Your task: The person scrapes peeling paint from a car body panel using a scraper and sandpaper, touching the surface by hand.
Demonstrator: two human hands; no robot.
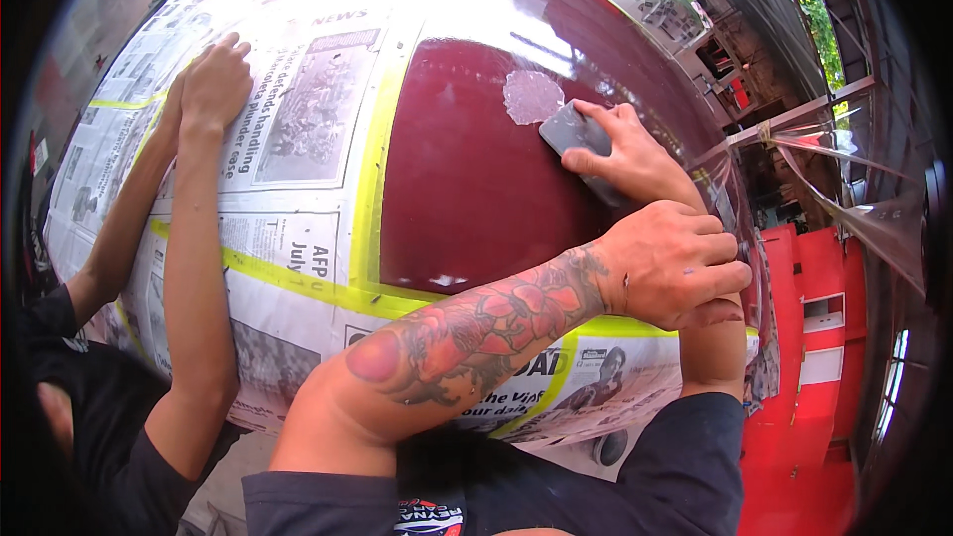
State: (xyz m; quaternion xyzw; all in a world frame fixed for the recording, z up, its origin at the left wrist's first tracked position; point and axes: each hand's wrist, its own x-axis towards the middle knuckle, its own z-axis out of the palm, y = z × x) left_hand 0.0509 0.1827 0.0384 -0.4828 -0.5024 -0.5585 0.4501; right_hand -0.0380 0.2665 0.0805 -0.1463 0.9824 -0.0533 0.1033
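My right hand [630, 151] holds a flat dark grey sanding pad [579, 137], thumb on its top face, against a glossy maroon car panel [467, 189]. Just beyond the pad's far left corner lies a pale, roughly round patch [533, 97] with a ragged edge. My tattooed left forearm crosses in front of me, bringing my left hand [670, 263] over my right forearm. Its fingers are curled closed, and whatever may be inside them is hidden. Yellow masking tape [369, 208] borders the maroon area, with newspaper [298, 129] covering the surface around it.
At the left, a co-worker's arms reach over the newspaper, one hand [218, 79] near its far part. Clear plastic sheeting [874, 218] hangs from a frame at the right. Red panels [804, 417] stand below it. Cluttered shelves [715, 55] are at the far right.
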